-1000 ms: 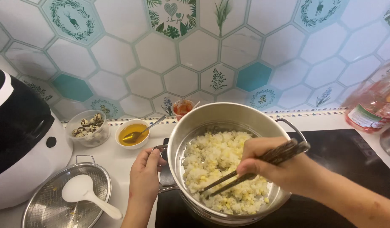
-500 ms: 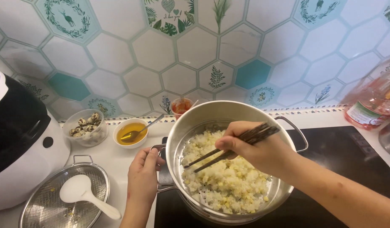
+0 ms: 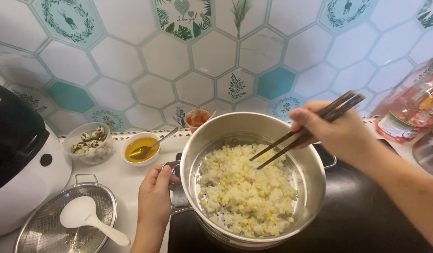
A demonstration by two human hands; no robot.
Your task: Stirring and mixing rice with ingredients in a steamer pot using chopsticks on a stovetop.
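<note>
pot (image 3: 315, 182) blocks centre, bowls (image 3: 140, 149) crowd left

1. Round steel pot (image 3: 315, 187): silver, holding white-and-yellow rice (image 3: 244, 189).
2. Thin wooden chopsticks (image 3: 310, 129): dark brown.
3. Hexagonal wall tiles (image 3: 132, 56): white and teal, some with leaf prints.
4. Small white bowl (image 3: 140, 149): amber liquid inside.

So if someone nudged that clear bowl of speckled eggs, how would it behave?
The clear bowl looks thin and light, so it would probably slide easily on the smooth counter. The speckled eggs are rounded and loosely piled; they would likely shift, and seem fragile.
</note>
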